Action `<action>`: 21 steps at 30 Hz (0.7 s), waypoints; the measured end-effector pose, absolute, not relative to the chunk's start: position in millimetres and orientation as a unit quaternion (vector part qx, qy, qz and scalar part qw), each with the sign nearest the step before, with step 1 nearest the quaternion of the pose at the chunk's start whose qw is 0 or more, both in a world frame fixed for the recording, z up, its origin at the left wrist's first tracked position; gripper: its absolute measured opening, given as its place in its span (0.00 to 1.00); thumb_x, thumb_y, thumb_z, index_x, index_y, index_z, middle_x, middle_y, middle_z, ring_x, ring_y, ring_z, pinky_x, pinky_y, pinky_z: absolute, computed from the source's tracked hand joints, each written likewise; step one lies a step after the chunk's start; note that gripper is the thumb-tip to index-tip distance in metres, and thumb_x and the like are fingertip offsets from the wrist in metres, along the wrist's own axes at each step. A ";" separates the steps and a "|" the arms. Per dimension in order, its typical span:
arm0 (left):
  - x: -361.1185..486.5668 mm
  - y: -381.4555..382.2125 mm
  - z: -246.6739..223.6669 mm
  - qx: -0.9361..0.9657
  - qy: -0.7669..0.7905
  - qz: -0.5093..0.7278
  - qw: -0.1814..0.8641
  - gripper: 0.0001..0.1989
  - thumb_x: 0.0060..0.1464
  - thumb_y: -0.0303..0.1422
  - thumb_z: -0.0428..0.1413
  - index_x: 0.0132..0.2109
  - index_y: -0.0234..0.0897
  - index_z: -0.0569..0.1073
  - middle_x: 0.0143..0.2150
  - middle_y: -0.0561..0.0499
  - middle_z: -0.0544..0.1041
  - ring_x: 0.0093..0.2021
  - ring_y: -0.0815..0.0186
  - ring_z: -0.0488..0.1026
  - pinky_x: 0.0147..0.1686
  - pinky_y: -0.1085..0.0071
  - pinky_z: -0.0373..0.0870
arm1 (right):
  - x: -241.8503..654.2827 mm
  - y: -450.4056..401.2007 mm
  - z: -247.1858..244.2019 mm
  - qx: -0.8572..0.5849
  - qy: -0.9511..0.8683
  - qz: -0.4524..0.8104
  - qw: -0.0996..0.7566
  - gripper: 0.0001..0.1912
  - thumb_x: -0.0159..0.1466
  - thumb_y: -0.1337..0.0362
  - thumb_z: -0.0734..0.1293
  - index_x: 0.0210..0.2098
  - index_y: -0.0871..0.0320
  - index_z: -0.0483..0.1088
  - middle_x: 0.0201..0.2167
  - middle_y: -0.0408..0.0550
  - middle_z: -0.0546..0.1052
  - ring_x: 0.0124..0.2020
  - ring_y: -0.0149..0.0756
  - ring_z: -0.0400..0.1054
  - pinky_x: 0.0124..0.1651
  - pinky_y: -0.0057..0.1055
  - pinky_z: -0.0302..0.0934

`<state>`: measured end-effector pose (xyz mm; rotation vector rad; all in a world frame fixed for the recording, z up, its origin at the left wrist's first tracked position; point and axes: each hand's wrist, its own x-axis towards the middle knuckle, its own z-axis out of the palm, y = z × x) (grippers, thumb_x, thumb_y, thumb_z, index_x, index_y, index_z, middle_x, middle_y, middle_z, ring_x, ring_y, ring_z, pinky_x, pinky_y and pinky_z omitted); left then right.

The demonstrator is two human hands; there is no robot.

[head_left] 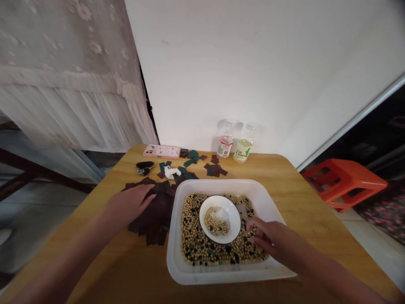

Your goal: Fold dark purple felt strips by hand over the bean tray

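Observation:
My left hand (134, 203) rests on a heap of dark brown square pieces (155, 213), its fingers stretched out and apart. At the right side of a white plastic tub (186, 276), my right hand (265, 237) reaches down to the beads, fingers curled in toward the thumb. Whatever those fingers hold is too small to make out. Pale and black round beads (199, 245) cover the tub's floor. On them sits a white dark-rimmed bowl (234, 217), with pale beads (217, 223) and a whitish patch inside.
Behind the tub lie a pink-edged phone (162, 151), a black band (144, 166), a white crumpled bit (171, 172) and scattered green and brown squares (191, 157). Two bottles, one red-labelled (225, 147) and one green-labelled (242, 151), stand against the wall. An orange stool (348, 181) is right of the table.

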<state>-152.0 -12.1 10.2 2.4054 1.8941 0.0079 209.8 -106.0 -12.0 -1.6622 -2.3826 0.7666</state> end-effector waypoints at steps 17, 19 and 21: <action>-127.2 0.0 9.7 0.827 0.554 0.093 0.005 0.20 0.55 0.39 0.41 0.52 0.38 0.64 0.55 0.44 0.63 0.52 0.55 0.63 0.47 0.59 0.62 | 226.1 -113.9 -30.1 -0.570 -0.732 0.175 0.329 0.06 0.62 0.61 0.60 0.38 0.53 0.62 0.33 0.47 0.74 0.24 0.31 0.67 0.26 0.28 0.64; -111.0 11.5 13.5 0.830 0.546 0.115 0.010 0.19 0.55 0.38 0.42 0.52 0.37 0.64 0.54 0.44 0.64 0.52 0.57 0.63 0.49 0.60 0.61 | 224.5 -113.6 -30.4 -0.571 -0.722 0.172 0.350 0.06 0.60 0.60 0.62 0.35 0.54 0.62 0.30 0.45 0.74 0.20 0.29 0.66 0.25 0.27 0.64; -90.8 28.5 16.1 0.834 0.540 0.113 0.034 0.19 0.55 0.36 0.42 0.51 0.36 0.64 0.53 0.44 0.65 0.52 0.59 0.63 0.50 0.62 0.60 | 223.2 -112.9 -29.4 -0.571 -0.714 0.173 0.367 0.07 0.58 0.59 0.64 0.33 0.54 0.64 0.28 0.45 0.74 0.19 0.29 0.66 0.24 0.26 0.64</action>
